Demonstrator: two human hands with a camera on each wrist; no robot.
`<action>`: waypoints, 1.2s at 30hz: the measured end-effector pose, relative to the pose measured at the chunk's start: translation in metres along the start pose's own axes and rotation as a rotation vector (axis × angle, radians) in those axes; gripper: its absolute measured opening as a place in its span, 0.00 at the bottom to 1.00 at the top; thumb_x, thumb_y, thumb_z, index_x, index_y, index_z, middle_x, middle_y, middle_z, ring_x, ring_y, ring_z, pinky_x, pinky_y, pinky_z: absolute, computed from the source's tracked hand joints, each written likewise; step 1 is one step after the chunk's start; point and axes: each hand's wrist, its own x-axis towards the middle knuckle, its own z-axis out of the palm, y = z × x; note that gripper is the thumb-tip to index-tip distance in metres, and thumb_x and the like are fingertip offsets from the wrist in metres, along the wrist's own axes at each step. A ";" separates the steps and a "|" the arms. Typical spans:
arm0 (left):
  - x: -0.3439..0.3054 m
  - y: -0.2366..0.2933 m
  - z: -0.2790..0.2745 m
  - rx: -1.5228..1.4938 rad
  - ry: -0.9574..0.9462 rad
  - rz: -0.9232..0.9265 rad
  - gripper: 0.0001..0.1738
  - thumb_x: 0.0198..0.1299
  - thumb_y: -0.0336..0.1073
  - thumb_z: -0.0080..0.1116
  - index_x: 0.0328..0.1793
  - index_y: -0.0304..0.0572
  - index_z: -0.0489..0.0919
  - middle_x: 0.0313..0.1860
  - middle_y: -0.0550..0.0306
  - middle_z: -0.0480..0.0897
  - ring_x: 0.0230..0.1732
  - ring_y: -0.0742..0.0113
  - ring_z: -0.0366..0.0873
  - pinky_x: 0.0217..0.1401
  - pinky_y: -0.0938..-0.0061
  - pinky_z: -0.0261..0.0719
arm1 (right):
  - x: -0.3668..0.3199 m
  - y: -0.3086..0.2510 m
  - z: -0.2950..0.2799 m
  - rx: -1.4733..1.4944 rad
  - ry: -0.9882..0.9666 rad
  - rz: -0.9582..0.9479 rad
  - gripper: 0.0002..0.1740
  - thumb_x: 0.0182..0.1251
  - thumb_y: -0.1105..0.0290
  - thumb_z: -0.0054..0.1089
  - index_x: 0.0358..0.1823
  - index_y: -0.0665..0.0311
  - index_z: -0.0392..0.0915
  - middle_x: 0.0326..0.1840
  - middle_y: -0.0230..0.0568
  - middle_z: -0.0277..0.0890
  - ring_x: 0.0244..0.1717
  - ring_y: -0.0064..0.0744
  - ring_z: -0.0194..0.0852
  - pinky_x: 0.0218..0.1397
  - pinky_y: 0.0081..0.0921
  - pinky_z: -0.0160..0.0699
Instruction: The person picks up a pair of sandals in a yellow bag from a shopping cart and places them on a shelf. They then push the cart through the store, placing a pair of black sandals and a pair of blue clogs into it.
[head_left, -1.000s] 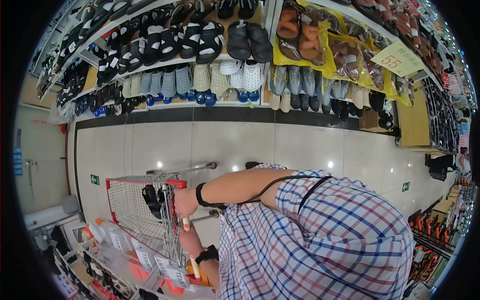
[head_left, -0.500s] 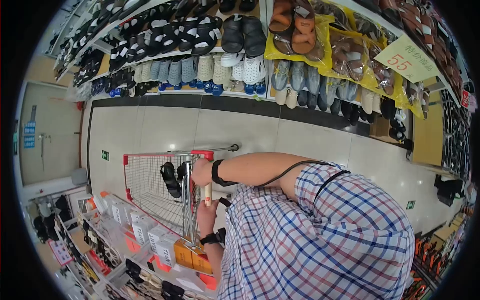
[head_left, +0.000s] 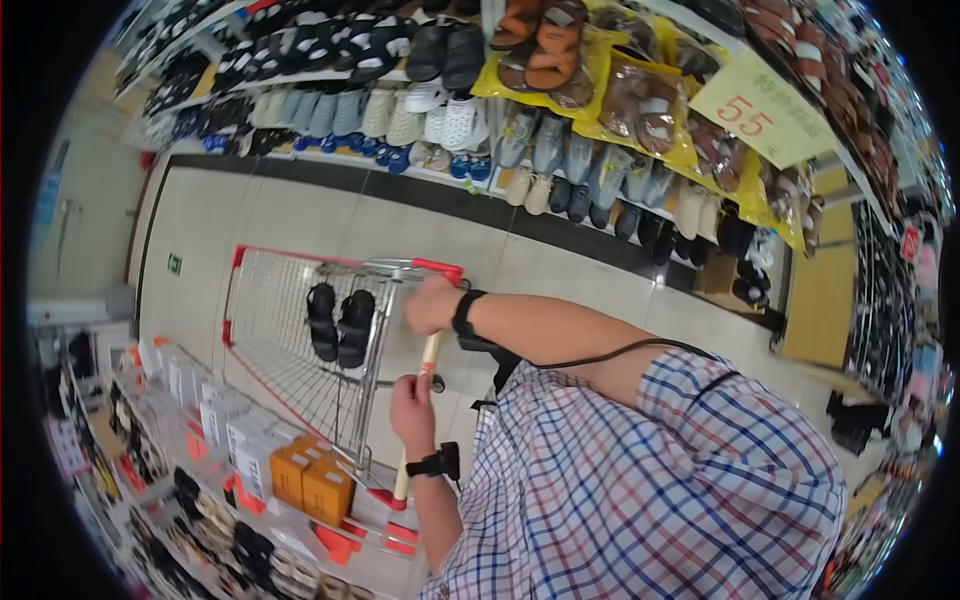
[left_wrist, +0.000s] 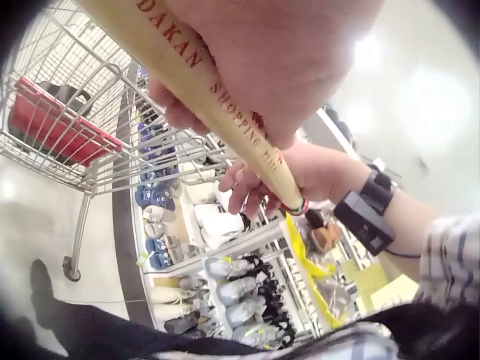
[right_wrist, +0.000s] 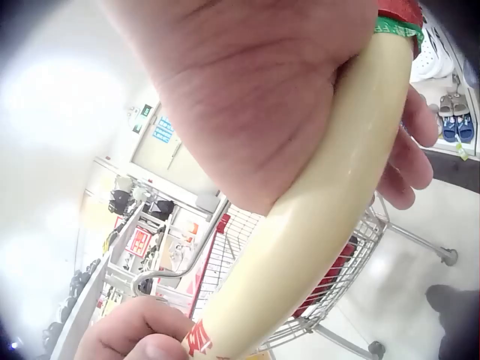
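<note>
The shopping cart (head_left: 290, 330) has a cream handle (head_left: 431, 356) with red ends. My right hand (head_left: 432, 305) holds the handle near its upper red end; in the right wrist view its palm (right_wrist: 255, 97) lies on the bar, with fingertips showing on the far side. Further down the bar, my left hand (head_left: 411, 415) grips it, and in the left wrist view that hand (left_wrist: 292, 60) wraps the bar beside red lettering. Two black sandals (head_left: 355, 328) lie side by side in the wire basket, touched by neither hand.
Shelves of shoes (head_left: 380, 110) run along the top of the head view, with a price sign (head_left: 760, 112) at the right. Boxes (head_left: 310, 480) and more shoes stand below the cart. Tiled floor (head_left: 330, 215) lies between; a door (head_left: 75, 210) is at far left.
In the head view, the cart has turned and its handle and both hands sit farther right. The shelves have shifted up and left. Both hands stay on the handle.
</note>
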 end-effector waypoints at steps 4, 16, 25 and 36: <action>-0.044 0.016 -0.002 0.001 -0.022 -0.012 0.12 0.66 0.41 0.60 0.42 0.38 0.80 0.31 0.49 0.81 0.33 0.52 0.80 0.38 0.64 0.76 | -0.061 -0.004 0.008 0.022 -0.013 -0.019 0.11 0.50 0.64 0.58 0.32 0.54 0.88 0.33 0.39 0.86 0.37 0.42 0.85 0.32 0.40 0.77; -0.240 -0.090 -0.070 0.089 0.103 -0.811 0.28 0.67 0.52 0.49 0.49 0.28 0.77 0.36 0.41 0.82 0.38 0.52 0.79 0.47 0.60 0.77 | -0.218 0.061 0.023 0.102 -0.253 -0.018 0.17 0.61 0.58 0.51 0.31 0.62 0.85 0.32 0.47 0.84 0.34 0.51 0.84 0.35 0.47 0.80; -0.216 -0.069 0.022 -0.263 -0.058 -1.061 0.33 0.68 0.59 0.43 0.36 0.31 0.81 0.29 0.47 0.82 0.31 0.63 0.78 0.32 0.66 0.70 | -0.220 0.114 -0.016 0.451 0.411 -0.134 0.17 0.66 0.60 0.55 0.46 0.67 0.75 0.39 0.52 0.79 0.47 0.51 0.78 0.51 0.41 0.76; -0.184 -0.092 0.055 0.090 0.282 -0.975 0.22 0.68 0.44 0.50 0.37 0.26 0.79 0.31 0.31 0.82 0.38 0.35 0.81 0.40 0.50 0.77 | -0.159 0.144 -0.006 0.645 -0.148 0.345 0.22 0.76 0.54 0.43 0.43 0.71 0.69 0.26 0.45 0.72 0.18 0.36 0.75 0.19 0.34 0.76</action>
